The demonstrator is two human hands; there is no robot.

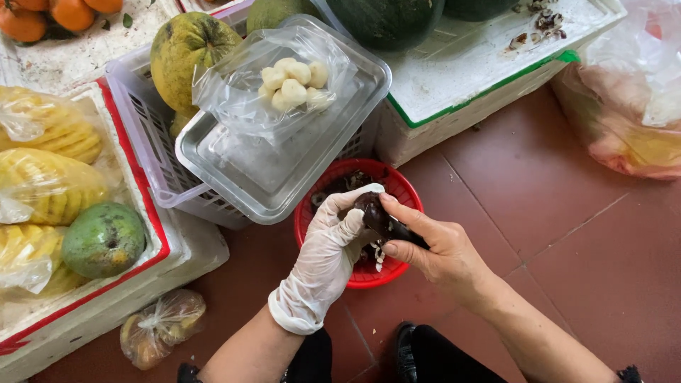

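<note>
Brightness: even, soft daylight; nothing dim.
Source: diffuse, seemingly from above and the upper side.
Shadows: faint and soft-edged on the red tile floor (567, 234) beneath the forearms and beside the red basket (408, 191).
Glare: pale sheen on the clear plastic bag (234, 85) and the metal tray (234, 177); the white foam box lid (468, 64) runs near overexposed.
Sharpness: mostly crisp; the gloved left hand (330, 245) and right hand (433, 245) are slightly soft.
Edges: mild wide-angle stretching at the corners.

gloved left hand (333, 237), dark fruit (370, 208), red basket (404, 186)
</note>
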